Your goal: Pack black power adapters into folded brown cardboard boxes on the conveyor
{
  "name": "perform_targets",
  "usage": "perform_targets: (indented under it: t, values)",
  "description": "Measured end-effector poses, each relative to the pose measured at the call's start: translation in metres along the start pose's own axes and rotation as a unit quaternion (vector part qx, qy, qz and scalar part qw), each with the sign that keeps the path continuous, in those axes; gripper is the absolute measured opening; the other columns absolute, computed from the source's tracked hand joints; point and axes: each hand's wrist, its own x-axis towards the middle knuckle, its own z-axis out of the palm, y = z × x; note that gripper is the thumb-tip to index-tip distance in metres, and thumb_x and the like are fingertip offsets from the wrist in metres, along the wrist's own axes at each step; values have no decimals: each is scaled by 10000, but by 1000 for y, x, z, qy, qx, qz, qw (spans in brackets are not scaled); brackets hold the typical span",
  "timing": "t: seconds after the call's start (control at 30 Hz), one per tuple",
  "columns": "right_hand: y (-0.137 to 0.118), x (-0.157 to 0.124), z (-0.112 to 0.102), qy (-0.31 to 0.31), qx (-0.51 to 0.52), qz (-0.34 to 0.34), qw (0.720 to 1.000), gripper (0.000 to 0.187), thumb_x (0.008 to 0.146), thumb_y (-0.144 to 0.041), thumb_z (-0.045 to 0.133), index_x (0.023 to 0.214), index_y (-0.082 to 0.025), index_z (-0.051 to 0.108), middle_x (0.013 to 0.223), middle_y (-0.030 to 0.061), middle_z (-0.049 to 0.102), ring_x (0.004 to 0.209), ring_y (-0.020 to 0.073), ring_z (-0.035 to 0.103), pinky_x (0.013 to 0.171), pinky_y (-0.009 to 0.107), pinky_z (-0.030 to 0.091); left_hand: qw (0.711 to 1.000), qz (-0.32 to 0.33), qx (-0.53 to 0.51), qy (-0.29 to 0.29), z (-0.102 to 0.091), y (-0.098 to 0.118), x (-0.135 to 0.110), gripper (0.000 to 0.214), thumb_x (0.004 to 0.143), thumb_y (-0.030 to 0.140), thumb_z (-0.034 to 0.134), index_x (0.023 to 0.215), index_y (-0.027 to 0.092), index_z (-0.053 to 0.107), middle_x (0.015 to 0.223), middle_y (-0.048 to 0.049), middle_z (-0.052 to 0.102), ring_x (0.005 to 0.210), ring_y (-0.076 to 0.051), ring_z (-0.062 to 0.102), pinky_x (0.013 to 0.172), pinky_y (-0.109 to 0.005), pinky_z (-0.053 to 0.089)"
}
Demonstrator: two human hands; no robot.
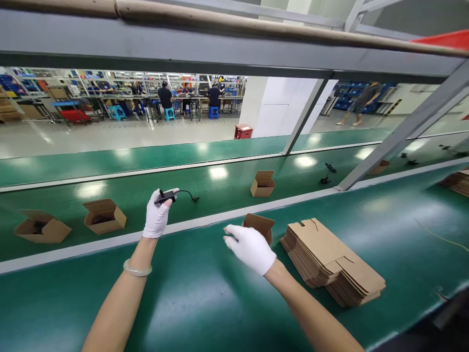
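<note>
Green fills the near view: a glossy green surface (205,303) lies under both forearms, edged by a pale rail (91,244), with a green belt (220,188) beyond it. Left hand (157,217), in a white glove, has its grip pinched on a small black device (165,196), thumb and fingers closed round it, raised over the rail. A thin black cable (188,194) runs from the device toward three o'clock and ends in a small plug. A pale bangle (137,269) circles that wrist.

Right hand (251,247), gloved too, hovers above the surface with its grip spread, fingers loosely parted and holding nothing. Just beyond it at one o'clock stands a small open carton (260,226); whether the fingertips touch it cannot be told. At three o'clock of that hand a fanned stack of flat blanks (330,259) lies on the surface.

On the belt, an open box (104,215) sits at nine o'clock of the left hand, a second box (42,227) farther the same way, a third box (263,184) at twelve o'clock of the carton. Small black parts (327,174) lie at three o'clock of that box.

Far off, a red bin (243,131) stands on the shiny floor, seated people (164,95) work at eleven o'clock, and a walking person (361,100) passes at one o'clock
</note>
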Motion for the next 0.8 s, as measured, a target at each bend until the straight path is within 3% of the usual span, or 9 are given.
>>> perform_targets:
  t: [0.13,0.27,0.37,0.47,0.53,0.6,0.7,0.8]
  values:
    - [-33,14,12,-50,137,-68,987,523,809,-395,550,1280,-175,490,877,42,688,790,188,634,719,273,426,957,55,-283,-26,19,60,-8,459,614,461,750,938,231,520,846,-24,705,897,-237,671,873,-440,493]
    - [-71,17,30,-131,276,-124,944,816,666,-433,698,1362,-153,378,740,-7,647,732,185,614,666,263,435,938,-2,-341,-62,34,105,-36,370,691,477,700,905,202,576,792,-6,666,733,-175,670,658,-307,551]
    - [-94,8,46,-165,348,-158,909,610,657,-368,706,1217,-211,522,663,-46,613,687,167,591,642,254,429,925,-35,-374,-64,39,123,-55,364,713,484,685,939,216,588,846,0,653,709,-141,656,605,-256,547]
    - [-97,-5,56,-173,410,-165,880,309,693,-273,652,997,-221,619,658,-49,603,654,141,568,630,242,425,928,-21,-371,-30,37,129,-62,359,717,482,684,949,223,593,878,-5,655,782,-163,664,664,-285,566]
    - [-87,-13,55,-139,471,-133,861,233,709,-243,613,939,-205,617,676,-41,599,628,123,548,624,239,431,936,-8,-352,-7,31,128,-64,354,728,471,680,957,216,589,901,-17,664,842,-189,669,717,-322,571]
    - [-72,-16,45,-63,542,-86,833,246,736,-256,574,972,-190,592,700,-31,590,601,111,525,614,244,439,945,-18,-326,-3,25,121,-66,332,756,446,661,970,204,582,930,-33,673,879,-206,672,750,-346,568]
    - [-51,-15,17,55,593,-60,801,338,772,-307,538,1084,-181,559,726,-19,575,588,112,515,613,264,457,954,-74,-287,-43,26,101,-78,316,793,413,630,994,175,576,981,-69,678,916,-228,671,798,-383,554]
    - [-40,-11,-10,134,510,-94,844,342,757,-288,561,1087,-201,590,838,13,616,727,147,578,713,293,478,951,-137,-245,-126,38,80,-96,377,804,431,607,1049,147,570,1069,-122,659,981,-259,648,844,-414,534]
